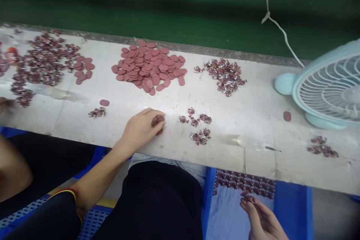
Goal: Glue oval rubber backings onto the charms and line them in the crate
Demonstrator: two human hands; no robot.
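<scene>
My left hand (142, 127) rests on the worktable with its fingers curled round reddish-brown oval pieces (159, 119); how many it holds is hidden. To its right lie several small dark-red crumpled pieces with shiny edges (200, 137). Below the table edge, my right hand (263, 217) pinches a dark-red shiny piece (248, 197) between thumb and fingers. That hand is over a blue tray (292, 210), where rows of similar pieces (244, 182) line the far part on a white sheet (227, 213).
A heap of flat reddish ovals (149, 65) lies on the worktable (174, 101), with shiny dark-red piles (225, 77) on either side. A light-blue fan (332, 86) stands at right, its white cord (284, 33) trailing behind. A co-worker's arm (12, 168) is at left.
</scene>
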